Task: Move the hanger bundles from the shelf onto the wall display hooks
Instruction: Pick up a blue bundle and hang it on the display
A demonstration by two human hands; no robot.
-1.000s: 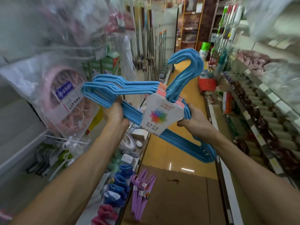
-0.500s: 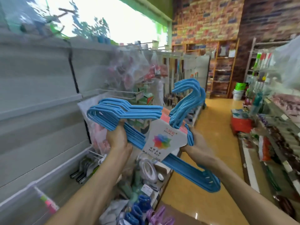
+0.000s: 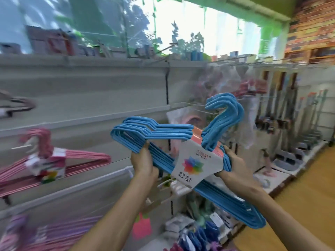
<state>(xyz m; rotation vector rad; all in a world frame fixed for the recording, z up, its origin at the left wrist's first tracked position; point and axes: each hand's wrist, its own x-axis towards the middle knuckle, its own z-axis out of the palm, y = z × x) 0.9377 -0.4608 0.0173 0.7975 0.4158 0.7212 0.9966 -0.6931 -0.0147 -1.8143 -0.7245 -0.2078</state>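
Observation:
I hold a bundle of blue hangers (image 3: 163, 131) in mid-air in front of the grey wall panel (image 3: 81, 91). A white label card (image 3: 196, 164) wraps its middle, and the hooks (image 3: 224, 113) point up and to the right. My left hand (image 3: 144, 163) grips the lower bars near the bundle's left end. My right hand (image 3: 232, 165) grips the bundle just right of the card. A pink hanger bundle (image 3: 54, 160) hangs on a wall hook (image 3: 20, 147) at the left. Bare wire hooks (image 3: 190, 105) stick out of the panel behind the blue bundle.
A purple hanger bundle (image 3: 36, 236) hangs low at the left. Bagged goods (image 3: 226, 82) hang on the wall further right, with mops and brooms (image 3: 282, 109) beyond. The shelf below (image 3: 199, 230) carries small packed items. The yellow aisle floor (image 3: 299, 196) lies to the right.
My view has swung left and up, from the aisle to the wall panel. The blue bundle has risen with both hands toward the wall hooks; both grips are unchanged.

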